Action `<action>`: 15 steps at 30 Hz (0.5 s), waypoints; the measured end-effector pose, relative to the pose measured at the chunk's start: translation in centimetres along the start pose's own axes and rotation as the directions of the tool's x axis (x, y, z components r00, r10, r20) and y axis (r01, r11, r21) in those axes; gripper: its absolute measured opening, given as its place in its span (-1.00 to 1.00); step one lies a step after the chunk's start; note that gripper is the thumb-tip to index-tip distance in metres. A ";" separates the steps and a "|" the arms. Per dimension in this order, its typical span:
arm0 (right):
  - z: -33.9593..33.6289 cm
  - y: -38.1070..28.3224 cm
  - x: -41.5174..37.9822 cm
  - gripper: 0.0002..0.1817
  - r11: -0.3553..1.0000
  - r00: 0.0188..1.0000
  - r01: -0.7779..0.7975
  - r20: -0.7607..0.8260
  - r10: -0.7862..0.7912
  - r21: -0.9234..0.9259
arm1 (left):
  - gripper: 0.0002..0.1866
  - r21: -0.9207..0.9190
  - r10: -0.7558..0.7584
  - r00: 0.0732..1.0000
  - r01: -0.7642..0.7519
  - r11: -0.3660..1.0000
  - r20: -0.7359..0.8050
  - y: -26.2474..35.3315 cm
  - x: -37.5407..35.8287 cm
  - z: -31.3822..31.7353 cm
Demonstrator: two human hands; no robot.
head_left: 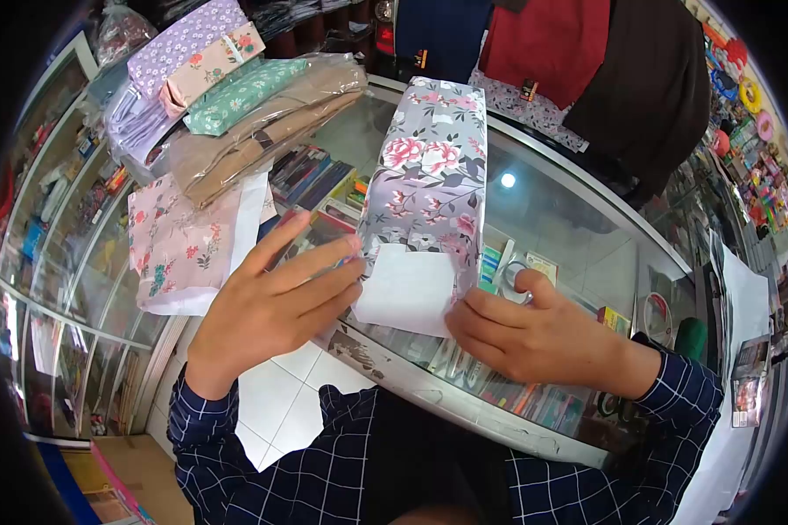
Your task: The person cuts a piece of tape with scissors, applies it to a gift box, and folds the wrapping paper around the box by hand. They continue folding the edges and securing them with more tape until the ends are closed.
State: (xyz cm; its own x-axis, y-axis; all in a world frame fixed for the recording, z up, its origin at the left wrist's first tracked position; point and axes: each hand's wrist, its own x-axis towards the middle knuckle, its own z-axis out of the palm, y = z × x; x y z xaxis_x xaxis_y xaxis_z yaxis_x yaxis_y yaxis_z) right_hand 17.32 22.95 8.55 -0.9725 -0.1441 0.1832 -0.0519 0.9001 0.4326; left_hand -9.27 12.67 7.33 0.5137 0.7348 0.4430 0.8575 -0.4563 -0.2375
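A long box wrapped in grey floral paper (429,188) lies on the glass counter, its near end pointing toward me. At that end a white paper flap (407,289) shows its plain side. My left hand (276,302) is at the box's left near corner, fingers stretched and apart, fingertips touching the paper. My right hand (543,332) is at the right near corner, fingers bent against the edge of the paper, thumb raised apart from them. Just behind that thumb is a clear ring-shaped thing that looks like a tape roll (510,273), partly hidden.
Left of the box lie pink floral paper (179,254) and a pile of folded fabrics in plastic (271,131). Pens and small boxes show through the glass counter (578,219). Dark and red cloths (543,44) hang beyond it. A glass shelf cabinet (52,262) stands at left.
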 end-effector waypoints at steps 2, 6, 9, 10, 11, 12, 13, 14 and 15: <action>0.2 -0.3 -0.3 -0.86 0.997 0.998 -0.057 0.009 0.058 -0.042 | -0.78 0.039 0.033 0.999 -0.032 0.999 -0.021 -0.4 0.2 0.3; 1.0 0.2 -0.7 -0.81 0.989 0.988 -0.145 -0.053 0.147 0.030 | -0.74 -0.062 0.027 0.997 -0.031 0.998 -0.069 -0.7 0.9 1.3; 1.1 0.3 -0.5 -0.77 0.981 0.979 -0.184 -0.075 0.188 0.064 | -0.72 -0.067 0.004 0.991 -0.013 0.998 -0.131 -0.3 1.0 2.1; 1.1 0.4 -0.4 -0.76 0.967 0.969 -0.224 -0.077 0.234 0.118 | -0.75 -0.064 -0.010 0.988 0.000 0.998 -0.154 -0.2 1.1 2.4; 1.1 0.5 -0.3 -0.75 0.949 0.957 -0.265 -0.076 0.281 0.172 | -0.78 -0.061 -0.024 0.984 0.014 0.998 -0.178 -0.1 1.2 2.7; 1.2 0.6 -0.2 -0.74 0.925 0.942 -0.305 -0.071 0.328 0.225 | -0.80 -0.060 -0.038 0.979 0.026 0.998 -0.202 0.0 1.4 2.9; 1.3 0.7 -0.1 -0.74 0.905 0.924 -0.338 -0.092 0.372 0.258 | -0.81 -0.063 -0.067 0.975 0.054 0.997 -0.214 0.1 1.7 2.9; 1.5 0.8 0.0 -0.75 0.882 0.903 -0.370 -0.110 0.415 0.292 | -0.82 -0.068 -0.097 0.969 0.083 0.994 -0.226 0.2 2.1 2.8; 1.6 0.9 0.1 -0.75 0.857 0.880 -0.399 -0.127 0.457 0.325 | -0.82 -0.072 -0.127 0.963 0.113 0.991 -0.237 0.3 2.4 2.9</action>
State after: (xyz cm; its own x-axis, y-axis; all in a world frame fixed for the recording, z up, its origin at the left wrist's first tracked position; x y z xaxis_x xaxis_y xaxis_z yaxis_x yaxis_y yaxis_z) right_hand 16.82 24.41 7.57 -0.8510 0.2326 0.4708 0.2691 0.9630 0.0107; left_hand -7.75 15.71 5.83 0.3794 0.6469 0.6615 0.9058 -0.4055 -0.1230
